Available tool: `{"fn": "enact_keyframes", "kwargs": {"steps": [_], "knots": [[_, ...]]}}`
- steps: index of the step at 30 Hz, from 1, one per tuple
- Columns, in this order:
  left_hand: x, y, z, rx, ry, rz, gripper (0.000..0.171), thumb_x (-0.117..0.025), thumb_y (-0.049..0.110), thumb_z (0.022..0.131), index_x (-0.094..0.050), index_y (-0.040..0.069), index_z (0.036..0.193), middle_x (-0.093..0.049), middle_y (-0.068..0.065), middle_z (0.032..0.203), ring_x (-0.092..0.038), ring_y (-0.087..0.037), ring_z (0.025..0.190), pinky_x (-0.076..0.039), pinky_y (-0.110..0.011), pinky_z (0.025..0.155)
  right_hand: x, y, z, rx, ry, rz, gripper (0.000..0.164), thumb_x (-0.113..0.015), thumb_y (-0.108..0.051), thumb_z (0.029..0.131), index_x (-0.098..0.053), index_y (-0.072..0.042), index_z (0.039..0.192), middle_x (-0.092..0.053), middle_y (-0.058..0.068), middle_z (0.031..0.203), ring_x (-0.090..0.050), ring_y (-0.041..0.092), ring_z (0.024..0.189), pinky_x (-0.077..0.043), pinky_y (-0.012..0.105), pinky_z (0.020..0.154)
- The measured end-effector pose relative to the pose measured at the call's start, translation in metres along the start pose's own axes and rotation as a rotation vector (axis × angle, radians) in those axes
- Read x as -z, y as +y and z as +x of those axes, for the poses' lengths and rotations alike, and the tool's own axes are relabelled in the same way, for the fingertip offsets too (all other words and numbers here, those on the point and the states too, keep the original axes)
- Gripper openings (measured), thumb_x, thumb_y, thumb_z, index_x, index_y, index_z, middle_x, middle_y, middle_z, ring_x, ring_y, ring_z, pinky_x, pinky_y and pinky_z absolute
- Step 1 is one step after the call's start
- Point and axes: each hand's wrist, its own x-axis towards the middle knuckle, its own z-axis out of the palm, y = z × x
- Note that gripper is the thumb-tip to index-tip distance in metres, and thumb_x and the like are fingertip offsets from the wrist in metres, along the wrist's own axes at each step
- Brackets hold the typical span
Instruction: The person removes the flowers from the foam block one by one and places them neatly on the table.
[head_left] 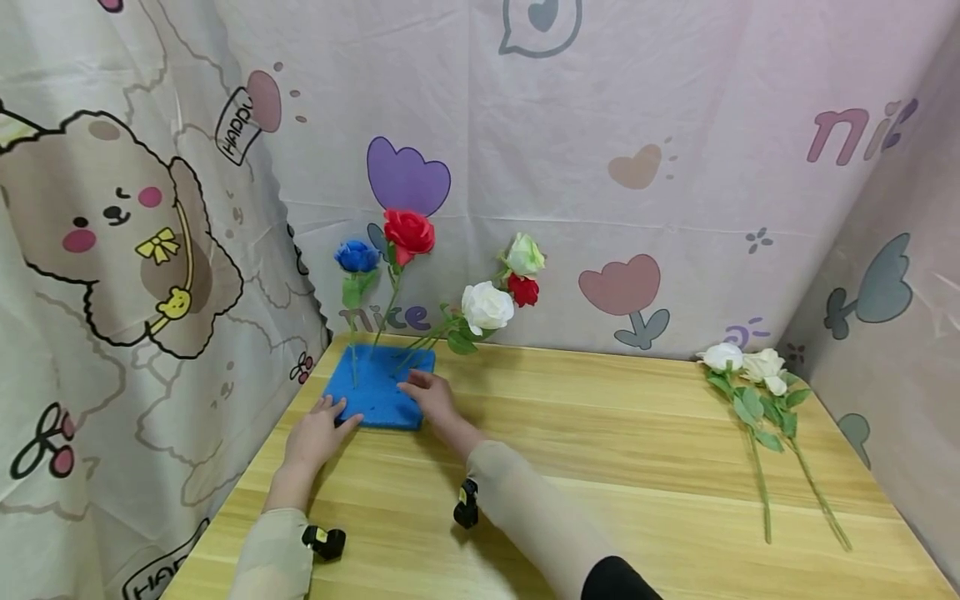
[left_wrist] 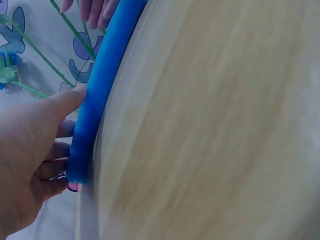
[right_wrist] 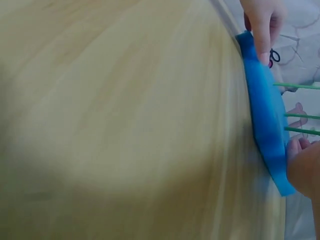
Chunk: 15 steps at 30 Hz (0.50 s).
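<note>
A blue foam board (head_left: 375, 408) lies at the table's back left. My left hand (head_left: 311, 437) holds its near left corner, thumb on the near edge and fingers along the left side. My right hand (head_left: 438, 404) is over the board's right side, fingers loosely bent close to the stems; I see nothing pinched. Standing in the foam are a blue rose (head_left: 357, 256) and a tall red rose (head_left: 408, 235). To the right lean a white rose (head_left: 487, 308), a pale green rose (head_left: 525, 255) and a small red rose (head_left: 523, 290); their stem ends are partly hidden.
Two white roses (head_left: 763, 367) with long stems lie at the right end of the wooden table (head_left: 600, 433). A printed curtain (head_left: 480, 167) hangs behind the table and along both sides. Each wrist carries a small black camera (head_left: 324, 542).
</note>
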Motion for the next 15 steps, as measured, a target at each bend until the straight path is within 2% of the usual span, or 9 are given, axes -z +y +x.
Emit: {"fn": "enact_keyframes", "kwargs": {"steps": [5, 15], "knots": [[0.001, -0.003, 0.001, 0.001, 0.001, 0.008, 0.068, -0.054, 0.049, 0.096, -0.048, -0.003, 0.14, -0.035, -0.034, 0.148, -0.031, -0.051, 0.139, -0.033, -0.065, 0.108, -0.01, -0.004, 0.008, -0.036, 0.031, 0.002, 0.047, -0.068, -0.023, 0.092, -0.058, -0.006, 0.135, -0.065, 0.01, 0.128, -0.061, 0.024, 0.121, -0.051, 0.038, 0.103], [-0.001, 0.0, 0.001, -0.013, 0.02, 0.016, 0.064, -0.056, 0.045, 0.096, -0.051, -0.003, 0.138, -0.038, -0.034, 0.146, -0.034, -0.051, 0.138, -0.035, -0.064, 0.108, -0.016, -0.001, 0.024, -0.008, 0.07, -0.154, 0.046, -0.066, -0.027, 0.093, -0.06, -0.006, 0.133, -0.066, 0.009, 0.129, -0.06, 0.024, 0.122, -0.052, 0.037, 0.101]]}}
